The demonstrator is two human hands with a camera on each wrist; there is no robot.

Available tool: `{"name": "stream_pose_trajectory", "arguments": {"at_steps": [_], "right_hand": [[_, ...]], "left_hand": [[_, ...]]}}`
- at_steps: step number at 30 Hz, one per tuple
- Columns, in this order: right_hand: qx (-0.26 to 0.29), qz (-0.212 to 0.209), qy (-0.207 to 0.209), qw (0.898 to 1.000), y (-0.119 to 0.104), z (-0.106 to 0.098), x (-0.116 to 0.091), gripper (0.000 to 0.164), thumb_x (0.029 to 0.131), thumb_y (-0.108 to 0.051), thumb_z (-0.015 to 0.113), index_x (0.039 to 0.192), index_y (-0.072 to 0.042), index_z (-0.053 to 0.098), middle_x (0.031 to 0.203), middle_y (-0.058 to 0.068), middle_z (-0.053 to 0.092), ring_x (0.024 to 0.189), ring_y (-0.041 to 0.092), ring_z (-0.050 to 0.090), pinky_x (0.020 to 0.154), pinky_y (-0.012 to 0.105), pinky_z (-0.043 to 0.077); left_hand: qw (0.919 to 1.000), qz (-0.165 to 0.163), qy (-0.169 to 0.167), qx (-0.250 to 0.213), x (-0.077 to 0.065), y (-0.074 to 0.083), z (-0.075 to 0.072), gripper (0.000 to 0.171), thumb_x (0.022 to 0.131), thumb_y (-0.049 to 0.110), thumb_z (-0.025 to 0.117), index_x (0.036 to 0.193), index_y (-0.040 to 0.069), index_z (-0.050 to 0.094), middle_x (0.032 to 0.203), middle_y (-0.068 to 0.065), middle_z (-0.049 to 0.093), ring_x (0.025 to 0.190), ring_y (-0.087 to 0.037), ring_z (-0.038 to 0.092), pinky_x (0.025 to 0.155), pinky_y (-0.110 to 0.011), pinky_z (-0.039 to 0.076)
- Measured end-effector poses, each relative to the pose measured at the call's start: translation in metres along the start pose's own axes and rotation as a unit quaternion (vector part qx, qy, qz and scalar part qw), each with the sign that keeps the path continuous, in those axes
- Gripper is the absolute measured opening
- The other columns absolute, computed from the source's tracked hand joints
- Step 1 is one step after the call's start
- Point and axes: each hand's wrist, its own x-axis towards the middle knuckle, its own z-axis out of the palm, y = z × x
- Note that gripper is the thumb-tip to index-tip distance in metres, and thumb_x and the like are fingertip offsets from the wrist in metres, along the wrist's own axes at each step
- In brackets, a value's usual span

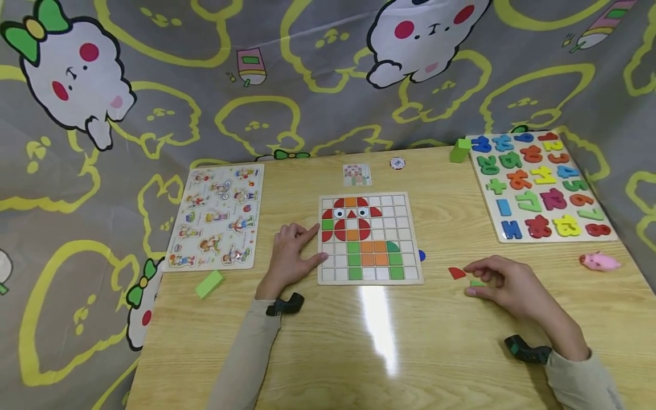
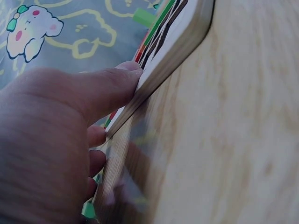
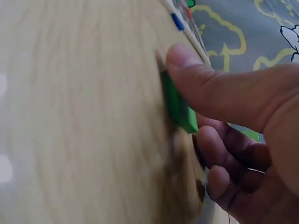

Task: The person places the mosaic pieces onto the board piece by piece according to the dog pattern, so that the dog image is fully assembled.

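Observation:
In the head view, the left hand (image 1: 291, 256) rests at the left side of a mosaic board (image 1: 379, 225), its thumb and index finger spread along the edge. The left wrist view shows the thumb touching the board's rim (image 2: 163, 72). To the right, the right hand (image 1: 512, 283) reaches low over the table with thumb and index finger apart. A green tile (image 1: 477, 283) lies between them, partly hidden by the thumb; it also shows beside the thumb as a green tile (image 3: 177, 105) in the right wrist view. By the index fingertip is a red quarter-circle tile (image 1: 456, 273).
Behind the mosaic board lie a pattern card (image 1: 356, 175) and a round chip (image 1: 397, 163). A picture puzzle board (image 1: 215, 219) stands left, near a green block (image 1: 209, 284). On the right are a number puzzle (image 1: 543, 188), another green block (image 1: 460, 150), and a pink pig (image 1: 599, 261). A blue piece (image 1: 422, 255) touches the mosaic board's side.

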Motion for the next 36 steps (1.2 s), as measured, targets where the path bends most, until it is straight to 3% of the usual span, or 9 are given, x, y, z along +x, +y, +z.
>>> {"name": "stream_pose_trajectory", "arguments": {"at_steps": [5,8,14,20,23,27,31,36], "right_hand": [[-0.035,-0.006,0.045,0.998,0.003,0.002,-0.006,0.023,0.076,-0.021,0.086,0.094,-0.018,0.072,0.08,-0.008,0.062,0.067,-0.001,0.052,0.058,0.015,0.041],[-0.043,-0.011,0.055,0.998,0.006,0.001,-0.009,0.024,0.076,-0.02,0.086,0.096,-0.017,0.072,0.081,-0.008,0.063,0.068,-0.002,0.052,0.059,0.014,0.041],[-0.046,-0.017,0.029,0.998,0.008,-0.005,-0.013,0.031,0.077,-0.013,0.084,0.106,-0.018,0.074,0.086,-0.007,0.063,0.071,-0.003,0.053,0.061,0.015,0.044],[-0.059,-0.009,0.014,0.998,0.007,-0.01,-0.004,0.024,0.08,-0.012,0.082,0.099,-0.015,0.069,0.081,-0.006,0.062,0.068,-0.002,0.051,0.058,0.02,0.044],[-0.034,-0.002,0.01,0.999,0.005,-0.009,0.008,0.019,0.087,-0.013,0.076,0.103,-0.014,0.065,0.083,-0.004,0.063,0.071,0.001,0.054,0.062,0.016,0.045],[0.046,0.0,0.01,0.999,-0.004,-0.004,0.035,0.016,0.095,-0.011,0.065,0.112,-0.012,0.065,0.093,0.0,0.067,0.078,0.007,0.062,0.069,0.013,0.047],[0.141,0.013,0.023,0.99,-0.019,0.007,0.071,0.015,0.094,-0.015,0.068,0.109,-0.013,0.069,0.098,0.003,0.069,0.083,0.011,0.066,0.072,0.015,0.05],[0.207,0.029,0.031,0.977,-0.035,0.029,0.112,0.023,0.086,-0.023,0.078,0.106,-0.015,0.072,0.094,0.006,0.07,0.081,0.012,0.068,0.071,0.019,0.053]], "left_hand": [[1.0,-0.002,-0.002,0.001,0.0,0.0,0.0,0.071,0.084,0.054,0.071,0.145,0.023,0.053,0.108,-0.002,0.047,0.093,-0.021,0.036,0.082,-0.038,0.027],[1.0,-0.002,-0.003,0.003,0.0,-0.001,0.001,0.071,0.084,0.055,0.07,0.145,0.024,0.052,0.109,-0.002,0.047,0.093,-0.021,0.036,0.083,-0.038,0.027],[1.0,0.002,-0.001,0.005,-0.001,-0.002,0.002,0.071,0.084,0.056,0.07,0.145,0.025,0.052,0.108,-0.001,0.047,0.093,-0.02,0.036,0.082,-0.037,0.027],[1.0,0.004,-0.001,0.006,-0.001,-0.003,0.002,0.072,0.084,0.057,0.069,0.146,0.025,0.051,0.109,-0.001,0.047,0.093,-0.02,0.036,0.083,-0.038,0.027],[0.9999,0.004,-0.004,0.009,-0.001,-0.004,0.001,0.072,0.084,0.057,0.069,0.146,0.025,0.051,0.109,-0.002,0.047,0.093,-0.021,0.036,0.083,-0.038,0.027],[0.9999,0.001,-0.004,0.012,-0.001,-0.004,0.001,0.072,0.084,0.057,0.069,0.146,0.025,0.051,0.109,-0.001,0.047,0.093,-0.02,0.036,0.083,-0.038,0.027],[1.0,0.0,-0.002,0.01,-0.001,-0.004,0.001,0.072,0.084,0.056,0.07,0.146,0.024,0.051,0.109,-0.001,0.047,0.094,-0.02,0.036,0.084,-0.038,0.027],[0.9999,0.003,-0.004,0.01,-0.001,-0.003,0.001,0.073,0.084,0.057,0.07,0.146,0.023,0.051,0.11,-0.002,0.048,0.094,-0.02,0.036,0.084,-0.038,0.027]]}}
